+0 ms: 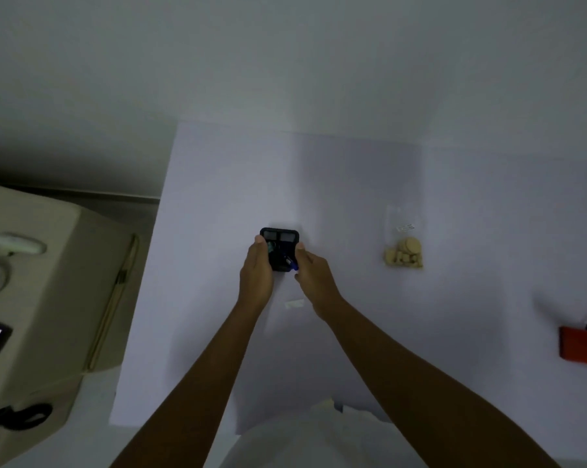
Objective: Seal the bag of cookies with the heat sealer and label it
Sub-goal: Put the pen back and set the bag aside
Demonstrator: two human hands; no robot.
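- both hands, left hand [255, 276] and right hand [314, 278], grasp a small black tray [279, 238] between their fingers on the white bench [454, 184].
- bag of cookies [404, 243] lies well apart, to the right.
- orange heat sealer [581, 346] at right edge.

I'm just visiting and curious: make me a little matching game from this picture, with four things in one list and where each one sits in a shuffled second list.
Things:
1. small black rectangular tray
2. clear plastic bag of pale round cookies
3. flat orange device with a black cord
4. small white paper slip

Places:
A. at the table's right edge
B. lying on the table between the two wrists
C. held between the left hand and right hand
D. alone on the table, right of the hands

Pairs: 1-C, 2-D, 3-A, 4-B
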